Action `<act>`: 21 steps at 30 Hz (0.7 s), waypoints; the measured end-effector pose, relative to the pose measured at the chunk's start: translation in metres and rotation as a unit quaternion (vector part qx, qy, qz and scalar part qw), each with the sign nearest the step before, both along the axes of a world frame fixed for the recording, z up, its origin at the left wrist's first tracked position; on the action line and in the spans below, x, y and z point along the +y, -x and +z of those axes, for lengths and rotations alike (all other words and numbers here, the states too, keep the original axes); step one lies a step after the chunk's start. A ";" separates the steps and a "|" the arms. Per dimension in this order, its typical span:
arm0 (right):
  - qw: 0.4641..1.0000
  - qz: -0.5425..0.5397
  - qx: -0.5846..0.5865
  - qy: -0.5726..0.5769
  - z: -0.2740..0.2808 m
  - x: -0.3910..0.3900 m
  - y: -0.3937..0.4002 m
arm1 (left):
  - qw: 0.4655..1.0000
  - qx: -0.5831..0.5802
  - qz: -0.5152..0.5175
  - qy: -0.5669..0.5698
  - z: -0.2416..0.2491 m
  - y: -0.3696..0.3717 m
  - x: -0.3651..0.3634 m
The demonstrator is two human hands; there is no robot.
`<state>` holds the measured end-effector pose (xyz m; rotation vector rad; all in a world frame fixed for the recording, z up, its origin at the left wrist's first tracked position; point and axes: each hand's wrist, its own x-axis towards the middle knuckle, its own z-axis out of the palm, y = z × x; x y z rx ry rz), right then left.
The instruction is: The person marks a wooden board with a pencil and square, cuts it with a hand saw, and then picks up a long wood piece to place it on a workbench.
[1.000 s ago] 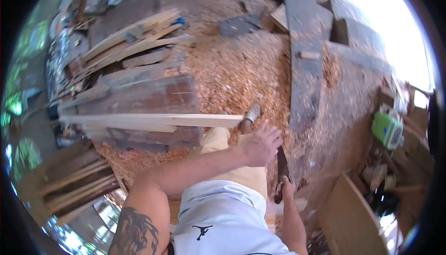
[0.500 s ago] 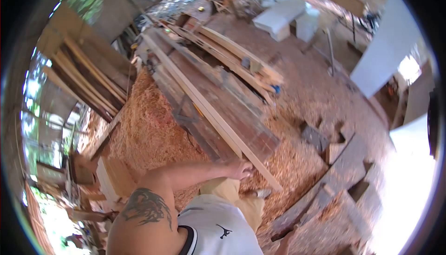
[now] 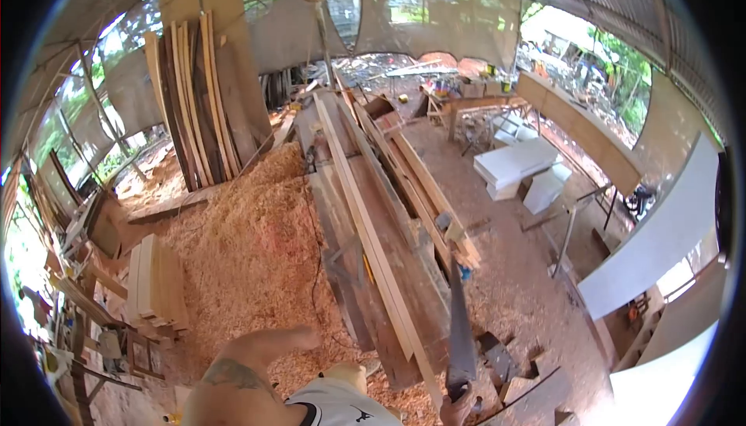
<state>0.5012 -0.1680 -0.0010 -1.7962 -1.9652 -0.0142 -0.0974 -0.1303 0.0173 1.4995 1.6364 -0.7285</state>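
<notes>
My right hand (image 3: 460, 407) is at the bottom edge, closed around the handle of a handsaw (image 3: 461, 325). The dark blade points away from me, at the right side of the workbench (image 3: 423, 302). Two long, pale wooden strips (image 3: 365, 220) lie side by side along the bench, and the near end of one reaches close to my right hand. My left hand (image 3: 305, 338) is off the wood, over the shavings left of the bench. Its fingers are too indistinct to read.
Wood shavings (image 3: 256, 228) are heaped left of the bench. Stacked boards (image 3: 155, 282) stand farther left, and tall planks (image 3: 194, 107) lean at the back. More lumber (image 3: 423, 185) lies along the bench's right side. White panels (image 3: 517, 163) and dark timber offcuts (image 3: 501, 356) are to the right.
My left hand has left the wooden strip and moved left. The handsaw has come up into view in my right hand. My view has tilted up, showing more of the shed.
</notes>
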 end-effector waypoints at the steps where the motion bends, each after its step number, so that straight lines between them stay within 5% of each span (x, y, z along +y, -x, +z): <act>1: 0.998 -0.001 0.026 0.062 0.005 0.015 0.009 | 0.998 0.007 0.042 0.037 0.022 0.003 -0.001; 4: 0.962 -0.005 0.100 0.253 0.027 0.059 0.043 | 0.994 -0.006 0.104 0.018 0.082 0.005 -0.002; 5: 0.953 0.003 0.165 0.253 0.019 0.074 0.049 | 0.996 -0.015 0.083 -0.022 0.085 0.009 -0.001; 7: 0.972 0.022 0.113 0.205 0.010 0.096 0.058 | 0.994 -0.037 0.040 -0.093 0.083 0.014 -0.008; 10: 0.985 0.066 0.105 0.119 -0.037 0.117 0.058 | 0.953 -0.095 -0.235 -0.164 0.010 0.061 -0.009; 12: 0.986 0.048 0.077 0.138 -0.031 0.123 0.062 | 0.989 -0.090 0.094 -0.069 0.102 0.024 0.006; 16: 0.980 0.048 0.062 0.184 -0.008 0.118 0.064 | 0.990 -0.095 0.078 -0.067 0.137 0.024 0.027; 18: 0.980 0.050 0.038 0.190 0.002 0.112 0.062 | 0.974 -0.106 0.195 -0.054 0.146 0.022 0.033; 21: 0.976 0.066 0.044 0.203 0.009 0.103 0.057 | 0.982 -0.093 0.145 -0.080 0.105 0.047 0.035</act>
